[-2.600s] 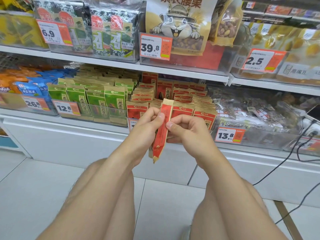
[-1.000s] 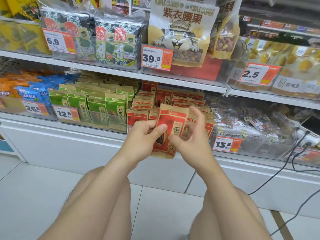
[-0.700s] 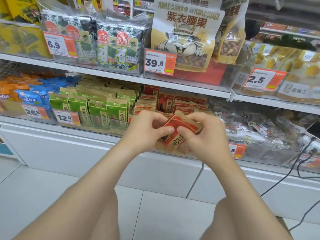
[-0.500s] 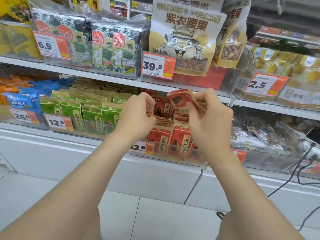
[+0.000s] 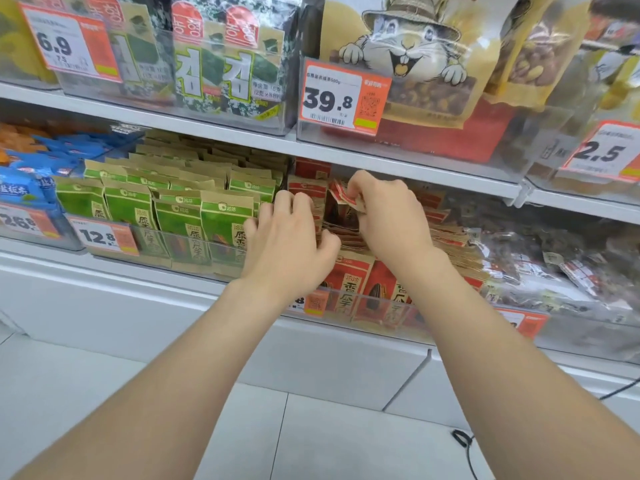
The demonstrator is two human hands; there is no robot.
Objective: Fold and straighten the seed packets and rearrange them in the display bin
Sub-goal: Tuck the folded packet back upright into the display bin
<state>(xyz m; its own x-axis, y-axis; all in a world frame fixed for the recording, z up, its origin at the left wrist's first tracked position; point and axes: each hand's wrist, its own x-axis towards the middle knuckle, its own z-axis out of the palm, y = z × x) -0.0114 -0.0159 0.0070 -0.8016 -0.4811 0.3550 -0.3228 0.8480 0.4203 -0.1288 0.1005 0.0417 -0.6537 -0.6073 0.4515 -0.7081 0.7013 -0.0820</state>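
Right of the green packets (image 5: 173, 216) at mid-frame, the left hand (image 5: 287, 244) curled against the red rows (image 5: 349, 282) in the display bin (image 5: 398, 303), its grip unclear, probably holding a gap for the folded seed packet (image 5: 341, 197) pinched just above by the right hand (image 5: 388, 216).

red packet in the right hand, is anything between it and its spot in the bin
Yes: the red packet, pinched by the right hand, hangs over the packed rows of red packets already filling the display bin. The left hand touches those rows beside it; no open slot shows.
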